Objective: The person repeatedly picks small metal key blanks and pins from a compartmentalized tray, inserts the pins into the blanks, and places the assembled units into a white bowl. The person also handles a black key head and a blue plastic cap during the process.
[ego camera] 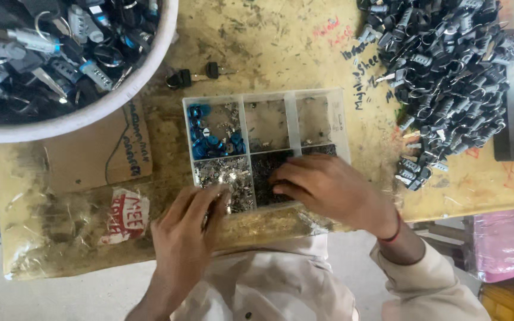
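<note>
A clear plastic compartment box lies on the worn yellow table. Its left top cell holds blue round pieces, the left bottom cell small silver parts, and the middle bottom cell tiny dark parts. My right hand rests in the dark-parts cell with fingers curled, pinching at them. My left hand sits at the box's near left corner, fingers bent by the silver parts, with something small and shiny seemingly between the fingertips. What either hand holds is hidden.
A large white bowl of lock cylinders and keys fills the top left. A heap of dark lock cylinders covers the right. Two black-headed keys lie above the box. A plastic bag and cardboard lie left.
</note>
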The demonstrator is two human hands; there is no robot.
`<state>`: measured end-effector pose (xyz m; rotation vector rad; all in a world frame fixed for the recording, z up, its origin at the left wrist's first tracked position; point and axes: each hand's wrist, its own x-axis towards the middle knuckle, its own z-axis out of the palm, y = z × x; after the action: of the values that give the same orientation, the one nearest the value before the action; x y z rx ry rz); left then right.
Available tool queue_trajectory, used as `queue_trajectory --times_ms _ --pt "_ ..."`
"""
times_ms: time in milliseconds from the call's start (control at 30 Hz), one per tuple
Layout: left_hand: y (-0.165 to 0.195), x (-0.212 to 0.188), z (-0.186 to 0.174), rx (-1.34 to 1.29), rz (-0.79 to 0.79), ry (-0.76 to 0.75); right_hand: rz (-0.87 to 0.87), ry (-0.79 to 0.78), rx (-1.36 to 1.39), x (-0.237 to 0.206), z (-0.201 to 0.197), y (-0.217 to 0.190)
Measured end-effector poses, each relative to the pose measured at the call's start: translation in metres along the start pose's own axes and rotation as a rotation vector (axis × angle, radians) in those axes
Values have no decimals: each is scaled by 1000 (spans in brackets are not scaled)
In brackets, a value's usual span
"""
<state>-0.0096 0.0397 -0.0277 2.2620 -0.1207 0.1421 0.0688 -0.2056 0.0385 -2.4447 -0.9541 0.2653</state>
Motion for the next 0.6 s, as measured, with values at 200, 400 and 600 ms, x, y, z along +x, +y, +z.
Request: queue_trajectory --times_ms 200,400,600 --pt "13 18 -9 195 39 -189 74 -128 -126 -7 24 0" --pt "26 22 -15 270 91 -218 22 11 -64 -7 25 -1" --pt "22 16 -21 55 14 -149 129 178 132 -14 32 -7"
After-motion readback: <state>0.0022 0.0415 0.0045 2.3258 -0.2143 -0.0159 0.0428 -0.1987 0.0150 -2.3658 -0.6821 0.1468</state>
